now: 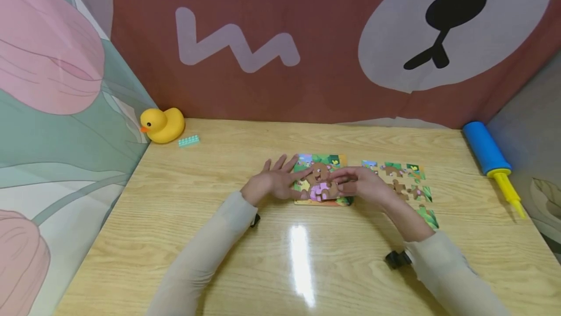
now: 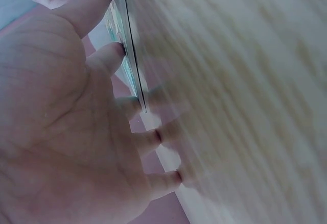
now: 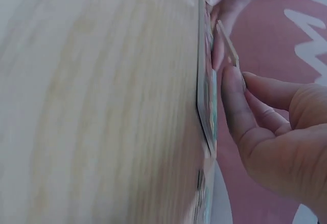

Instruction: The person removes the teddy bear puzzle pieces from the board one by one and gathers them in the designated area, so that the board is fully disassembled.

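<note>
A jigsaw puzzle with a brown bear in pink lies on the table between both hands. My left hand is spread at its left side, thumb and index finger over the picture and other fingertips on the table. In the left wrist view, the left hand shows its palm, with straight fingers along the puzzle's edge. Over the puzzle's right part, my right hand pinches a puzzle piece between thumb and fingers. That thin piece is seen edge-on and tilted in the right wrist view, just above the picture.
Several separate puzzle pieces lie right of the puzzle, partly behind the right forearm. A yellow rubber duck and a mint toy brick are at the back left. A blue and yellow pump lies by the right edge.
</note>
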Demonstrator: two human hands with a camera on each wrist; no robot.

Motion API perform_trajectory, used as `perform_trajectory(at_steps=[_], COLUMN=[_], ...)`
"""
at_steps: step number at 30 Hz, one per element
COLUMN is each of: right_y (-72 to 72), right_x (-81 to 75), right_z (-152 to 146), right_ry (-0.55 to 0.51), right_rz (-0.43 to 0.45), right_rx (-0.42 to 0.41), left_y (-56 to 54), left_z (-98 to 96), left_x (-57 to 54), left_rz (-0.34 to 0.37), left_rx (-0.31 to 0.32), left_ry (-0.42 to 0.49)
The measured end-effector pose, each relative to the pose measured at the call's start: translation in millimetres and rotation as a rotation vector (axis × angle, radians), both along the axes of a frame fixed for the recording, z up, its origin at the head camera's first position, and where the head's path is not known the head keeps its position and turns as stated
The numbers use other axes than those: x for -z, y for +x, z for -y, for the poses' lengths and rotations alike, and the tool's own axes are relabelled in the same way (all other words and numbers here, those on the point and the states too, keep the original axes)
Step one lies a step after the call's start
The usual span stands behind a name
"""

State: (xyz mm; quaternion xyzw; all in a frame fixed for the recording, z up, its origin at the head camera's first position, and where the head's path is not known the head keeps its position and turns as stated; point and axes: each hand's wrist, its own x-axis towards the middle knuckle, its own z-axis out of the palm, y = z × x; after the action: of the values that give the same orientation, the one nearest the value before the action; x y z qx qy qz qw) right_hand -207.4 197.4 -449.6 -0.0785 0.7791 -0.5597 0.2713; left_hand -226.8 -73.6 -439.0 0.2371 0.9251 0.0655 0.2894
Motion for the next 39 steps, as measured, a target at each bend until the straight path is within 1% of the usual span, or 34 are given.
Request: perform_trajectory(at_steps=[6,11,14,23,33,39], right_y=[4.5,8.0,10.6,26.5,44.4,54.7], right_x=[-5.6,-8.8,-10.1,-11.7,-6.4,-2.2], right_z=[-21,-41,-53,-82,-113,-132], right_ry=[-0.066,-0.136,-0.159,-0.14,-0.091,-0.093], right_rz=[0.036,0.089,0.088,0.031,0.028,0.029], right_rx=[0.034,0.071,0.089,0.086,0.101,0.111], left_y=[0.6,1.1,1.2,1.8,2.6,3.4], left_z=[-0.1,-0.2,-0.4,-0.4,-1.0,-1.9], left_x=[-1.2,-2.4,-3.0,-3.2,-0.7,0.0], left_rz=[0.007,0.011,0.011,0.007,0.007,-0.003], left_rx=[-0.006,-0.013,-0.012,-0.017,-0.017,-0.018], left_ry=[0.008,0.009,0.015,0.014,0.007,0.002])
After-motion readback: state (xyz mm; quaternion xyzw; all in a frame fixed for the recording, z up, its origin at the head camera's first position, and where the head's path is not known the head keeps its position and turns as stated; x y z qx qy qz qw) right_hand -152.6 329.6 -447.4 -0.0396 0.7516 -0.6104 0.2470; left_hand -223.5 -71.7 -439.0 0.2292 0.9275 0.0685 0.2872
